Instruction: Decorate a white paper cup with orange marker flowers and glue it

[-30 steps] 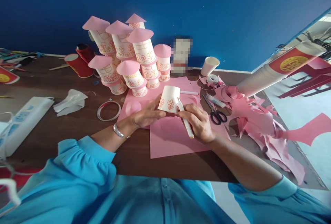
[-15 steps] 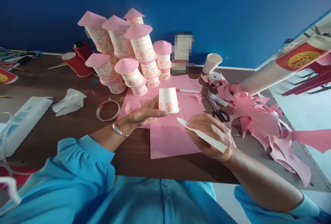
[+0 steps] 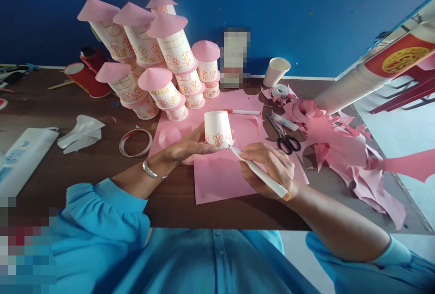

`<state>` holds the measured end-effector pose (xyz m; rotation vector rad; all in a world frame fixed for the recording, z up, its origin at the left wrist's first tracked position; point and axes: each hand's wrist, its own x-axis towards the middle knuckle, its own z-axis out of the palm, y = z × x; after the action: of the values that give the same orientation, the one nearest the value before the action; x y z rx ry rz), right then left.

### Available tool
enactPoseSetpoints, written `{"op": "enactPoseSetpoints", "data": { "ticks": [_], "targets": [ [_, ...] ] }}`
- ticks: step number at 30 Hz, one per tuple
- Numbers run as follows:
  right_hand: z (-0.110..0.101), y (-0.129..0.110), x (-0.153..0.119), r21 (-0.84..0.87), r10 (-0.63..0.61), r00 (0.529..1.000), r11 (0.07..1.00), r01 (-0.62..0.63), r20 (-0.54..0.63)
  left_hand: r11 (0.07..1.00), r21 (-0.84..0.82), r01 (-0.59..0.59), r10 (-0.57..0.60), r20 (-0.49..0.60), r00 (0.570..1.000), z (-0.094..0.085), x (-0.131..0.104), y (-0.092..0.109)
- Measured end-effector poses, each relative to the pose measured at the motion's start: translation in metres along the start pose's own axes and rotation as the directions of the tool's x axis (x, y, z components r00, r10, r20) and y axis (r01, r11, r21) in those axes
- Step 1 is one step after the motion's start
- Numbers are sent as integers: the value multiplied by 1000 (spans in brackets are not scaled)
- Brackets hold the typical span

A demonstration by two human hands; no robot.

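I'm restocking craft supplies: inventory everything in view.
cup: 1, white, left hand
marker: 1, white, right hand
other pen: 1, white-red, beyond cup
towers: 7, white-pink, back left
sheets: several, pink, centre
scraps: many, pink, right
scissors: 1, black-handled, right
tube: 1, whitish, beside scissors
loose cup: 1, white, back right
tape roll: 1, whitish, back right
ring: 1, pale, left
cup stack: 1, white-red, far right
containers: 2, red, back left
crumpled film: 1, whitish, left
power strip: 1, white, left edge
table: 1, brown, underneath
wall: 1, blue, back
hands: 2, centre
sleeves: 2, blue, front
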<state>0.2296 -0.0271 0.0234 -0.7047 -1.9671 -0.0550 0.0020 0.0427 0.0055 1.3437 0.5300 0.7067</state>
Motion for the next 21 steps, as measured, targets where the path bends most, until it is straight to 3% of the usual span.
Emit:
{"op": "enactPoseSetpoints", "data": {
  "ticks": [5,11,21],
  "targets": [
    [-1,-1,2,3,-25,1000,1000,25,1,999,-42,12,-11,28,1000,4,-1,3],
    [-1,0,0,-4,-50,998,999,50,25,988,-133,83,-82,17,996,3,0,-6],
    [-3,1,2,-24,-58,997,998,60,46,985,-136,110,-107,28,994,5,1,-4]
  ]
}}
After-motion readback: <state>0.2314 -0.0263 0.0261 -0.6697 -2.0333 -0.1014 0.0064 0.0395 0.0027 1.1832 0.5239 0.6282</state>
